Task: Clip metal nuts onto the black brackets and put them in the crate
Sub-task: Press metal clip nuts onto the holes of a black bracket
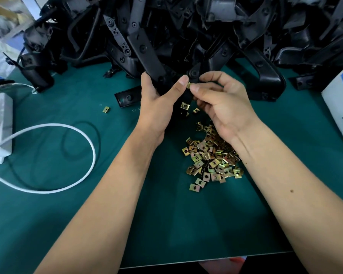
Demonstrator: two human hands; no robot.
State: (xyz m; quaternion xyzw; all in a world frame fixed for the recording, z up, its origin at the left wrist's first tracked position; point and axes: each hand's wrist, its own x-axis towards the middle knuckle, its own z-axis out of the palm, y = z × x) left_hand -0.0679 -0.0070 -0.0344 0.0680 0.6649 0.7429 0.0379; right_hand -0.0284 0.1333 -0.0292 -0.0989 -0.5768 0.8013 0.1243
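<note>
Head view: left hand point(156, 99) grips a black bracket point(178, 99) just above the nut pile point(210, 157) on green surface point(67, 214). Right hand point(222, 99) pinches a metal nut point(189, 85) w/ thumb & forefinger at bracket's top edge. Bracket heap point(186, 26) behind the nut pile.

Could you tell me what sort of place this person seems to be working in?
Most likely a small factory assembly bench. A big heap of black brackets fills the back of a green work mat, a pile of metal clip nuts lies near the hands, and a white cable loops at the left.
</note>
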